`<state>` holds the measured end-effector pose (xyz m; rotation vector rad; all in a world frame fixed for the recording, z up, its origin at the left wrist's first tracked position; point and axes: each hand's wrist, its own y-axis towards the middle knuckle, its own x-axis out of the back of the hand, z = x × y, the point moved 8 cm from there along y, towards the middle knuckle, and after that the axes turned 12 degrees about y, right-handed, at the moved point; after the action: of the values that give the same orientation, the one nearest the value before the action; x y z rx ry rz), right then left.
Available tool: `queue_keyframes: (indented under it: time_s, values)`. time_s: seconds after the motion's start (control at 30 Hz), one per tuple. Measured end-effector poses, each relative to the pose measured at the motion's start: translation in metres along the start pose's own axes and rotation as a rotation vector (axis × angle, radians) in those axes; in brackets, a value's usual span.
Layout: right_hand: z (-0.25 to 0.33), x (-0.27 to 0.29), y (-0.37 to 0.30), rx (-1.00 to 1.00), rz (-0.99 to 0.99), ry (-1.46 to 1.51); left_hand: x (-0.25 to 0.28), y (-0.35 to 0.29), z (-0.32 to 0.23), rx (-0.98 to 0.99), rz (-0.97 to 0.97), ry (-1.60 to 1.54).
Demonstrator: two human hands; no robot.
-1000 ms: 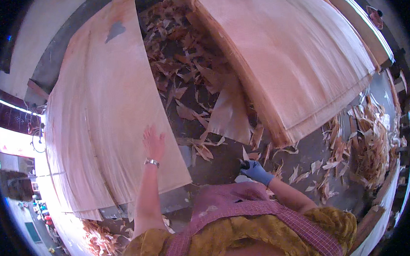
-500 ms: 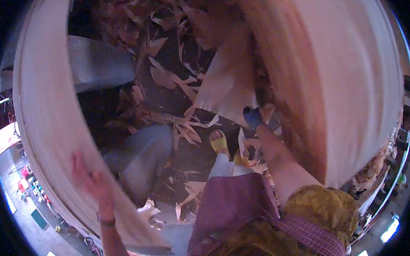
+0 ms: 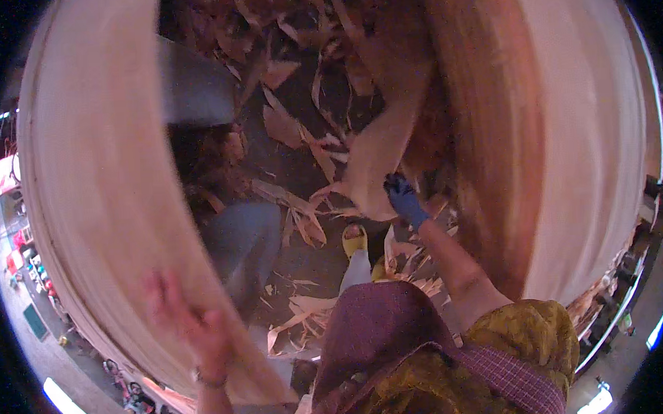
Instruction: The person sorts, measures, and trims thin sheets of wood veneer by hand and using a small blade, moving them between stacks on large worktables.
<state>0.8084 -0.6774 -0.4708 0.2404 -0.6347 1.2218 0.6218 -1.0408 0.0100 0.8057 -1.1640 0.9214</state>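
My left hand, bare with a band at the wrist, lies flat against the pale wood veneer that curves up along the left side. Its fingers are spread and somewhat blurred. My right hand wears a blue glove with dark fingertips. It is closed at the lower right edge of a loose veneer sheet that hangs down between the two sides; the exact grip is partly hidden. On the right rises a large, layered pile of veneer, brownish along its inner face.
Torn veneer scraps litter the dark floor. Grey rounded shapes stand beside the left veneer. My yellow sandal is on the floor below the hanging sheet. Bicycles and small colourful items lie beyond the left side.
The left veneer and my left hand have shifted rightward in view, with the hand still against the wood. The hanging sheet's lower end looks narrower and more curled beside my right glove.
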Motion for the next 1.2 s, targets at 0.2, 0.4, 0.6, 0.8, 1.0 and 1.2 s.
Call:
queue_keyframes:
  time_s: [0.2,0.4,0.6,0.8,1.0,1.2]
  values:
    - [0.323,0.171,0.052,0.054,0.303,0.09,-0.006,0.008,-0.005,0.056,0.081,-0.232]
    - [0.542,0.314,0.111,0.097,0.582,0.201,0.128,0.166,-0.153,-0.534,0.08,-0.694]
    - [0.577,0.43,0.276,0.02,0.515,0.51,0.152,0.321,-0.158,-0.316,0.17,-0.756]
    - [0.378,0.598,0.563,-0.028,-0.487,-0.381,0.139,0.505,-0.104,0.08,0.219,-1.34]
    - [0.251,0.699,0.714,-0.351,-0.529,-0.736,0.172,0.674,-0.048,0.251,0.024,-1.403]
    - [0.281,0.758,0.752,-0.151,-0.538,-0.599,0.188,0.766,-0.005,0.361,-0.055,-1.398]
